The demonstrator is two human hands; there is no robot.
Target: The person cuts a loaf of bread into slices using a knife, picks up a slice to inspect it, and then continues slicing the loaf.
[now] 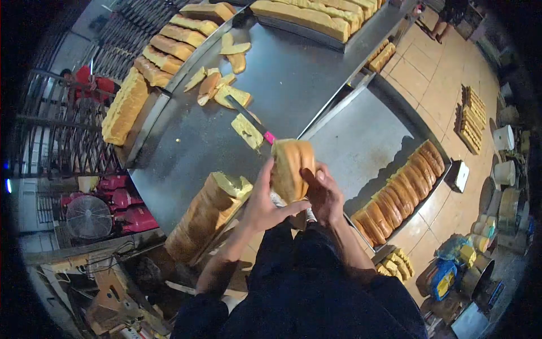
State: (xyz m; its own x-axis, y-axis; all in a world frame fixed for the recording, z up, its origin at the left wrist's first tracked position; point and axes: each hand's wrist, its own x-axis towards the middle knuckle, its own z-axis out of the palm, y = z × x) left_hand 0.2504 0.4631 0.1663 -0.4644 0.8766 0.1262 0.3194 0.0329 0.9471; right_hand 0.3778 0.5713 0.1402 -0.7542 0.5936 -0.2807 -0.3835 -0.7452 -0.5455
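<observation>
Between my two hands I hold several thick bread slices (289, 169) pressed together, golden crust facing up. My left hand (262, 200) is closed on their left side, and my right hand (329, 195) grips the right side. Just beyond them a knife (251, 117) with a pink handle lies on the metal table (203, 147), its blade over bread pieces. Nearer my left forearm rests a long loaf (199, 217) with a cut, torn end. On my right, a metal tray (355, 133) holds a row of sliced bread (403, 195) along its near side.
Bread offcuts (224, 90) lie scattered on the table. Long loaves (172, 48) line its left side, and more loaves (305, 20) stand at the far end. A fan (88, 217) is at left. Buckets (503, 138) and bread stacks (471, 121) stand on the tiled floor.
</observation>
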